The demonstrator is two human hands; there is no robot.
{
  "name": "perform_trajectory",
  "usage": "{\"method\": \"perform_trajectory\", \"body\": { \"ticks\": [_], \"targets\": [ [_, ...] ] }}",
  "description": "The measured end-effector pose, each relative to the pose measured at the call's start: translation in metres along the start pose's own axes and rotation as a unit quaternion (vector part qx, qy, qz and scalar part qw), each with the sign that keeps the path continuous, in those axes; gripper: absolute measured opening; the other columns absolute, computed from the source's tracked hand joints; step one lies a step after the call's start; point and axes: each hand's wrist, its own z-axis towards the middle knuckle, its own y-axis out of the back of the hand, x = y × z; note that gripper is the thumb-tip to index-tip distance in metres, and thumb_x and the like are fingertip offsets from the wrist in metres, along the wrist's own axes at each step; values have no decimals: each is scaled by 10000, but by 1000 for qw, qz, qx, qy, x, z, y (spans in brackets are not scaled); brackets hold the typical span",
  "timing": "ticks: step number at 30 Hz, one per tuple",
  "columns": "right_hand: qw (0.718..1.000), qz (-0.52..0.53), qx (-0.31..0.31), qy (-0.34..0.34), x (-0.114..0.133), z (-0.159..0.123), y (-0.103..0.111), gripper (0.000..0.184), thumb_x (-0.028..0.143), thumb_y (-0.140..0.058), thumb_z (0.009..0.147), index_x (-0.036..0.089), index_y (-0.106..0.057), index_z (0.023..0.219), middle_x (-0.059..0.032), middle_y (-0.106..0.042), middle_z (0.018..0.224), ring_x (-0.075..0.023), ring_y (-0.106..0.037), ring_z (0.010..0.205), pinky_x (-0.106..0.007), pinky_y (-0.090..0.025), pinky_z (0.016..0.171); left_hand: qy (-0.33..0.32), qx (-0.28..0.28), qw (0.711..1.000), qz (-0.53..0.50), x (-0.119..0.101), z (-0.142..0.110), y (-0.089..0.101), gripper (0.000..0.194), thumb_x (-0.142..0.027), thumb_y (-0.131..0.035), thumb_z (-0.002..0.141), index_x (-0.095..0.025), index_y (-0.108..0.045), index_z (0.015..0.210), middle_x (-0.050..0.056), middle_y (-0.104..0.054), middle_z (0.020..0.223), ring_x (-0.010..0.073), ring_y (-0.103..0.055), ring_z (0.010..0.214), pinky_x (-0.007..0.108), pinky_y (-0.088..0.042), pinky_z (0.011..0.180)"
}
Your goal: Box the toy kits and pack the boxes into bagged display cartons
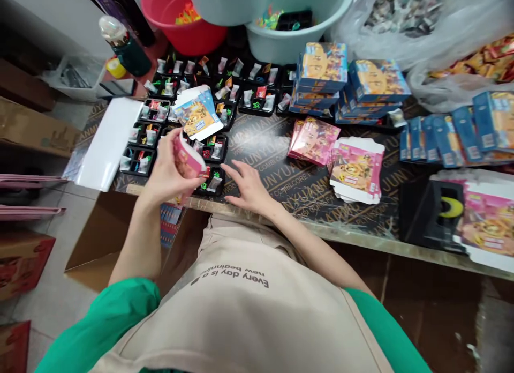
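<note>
My left hand [171, 169] is closed around a pink printed carton [188, 159], held up over the table's near edge. My right hand [248, 188] lies open with fingers spread on the dark table [277, 148], its fingertips reaching toward a small black tray [211, 181] of little packets. A flat blue carton [197, 116] rests on the rows of black trays [180, 116] behind my left hand. Stacks of flat pink cartons [355, 166] lie to the right of my right hand.
Assembled blue boxes [349, 81] are stacked at the back, more [453, 132] line the right. A red basin [180, 19] and a pale basin [293, 30] stand behind. A white sheet [108, 142] lies left. An open cardboard box [104, 244] sits on the floor.
</note>
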Motion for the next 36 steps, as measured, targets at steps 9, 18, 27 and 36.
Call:
{"method": "perform_trajectory", "body": {
  "ticks": [9, 18, 27, 36],
  "targets": [
    [993, -48, 109, 25, 14, 60, -34, 912, 350, -784, 726, 216, -390, 1538, -197, -496, 1387, -352, -449, 1221, -489, -371, 980, 107, 35, 984, 139, 86, -62, 33, 1179, -378, -954, 497, -357, -369, 1520, 135, -433, 1293, 496, -463, 1257, 749, -434, 1038],
    [998, -56, 23, -22, -3, 12, 45, 912, 392, -751, 719, 249, -392, 1545, -164, -494, 1423, -353, -450, 1254, -493, -330, 1020, 21, 127, 990, 61, 38, -25, -6, 1121, -422, -861, 629, -247, -271, 1567, 158, -463, 1410, 392, -493, 1310, 582, -432, 1114],
    [996, -50, -8, -74, -18, -74, 101, 861, 450, -723, 754, 280, -395, 1532, -133, -472, 1448, -352, -431, 1312, -507, -323, 1064, -133, 201, 968, -75, -26, 15, -85, 1110, -474, -850, 649, -253, -277, 1573, 150, -456, 1429, 358, -479, 1328, 536, -420, 1131],
    [996, -4, -14, -88, -35, -134, 116, 869, 575, -728, 784, 315, -395, 1544, -125, -440, 1511, -367, -398, 1397, -585, -292, 1166, -275, 231, 930, -75, -80, 18, -142, 1049, -428, -801, 688, -167, -312, 1579, 213, -491, 1406, 387, -492, 1261, 558, -418, 1067]
  ]
}}
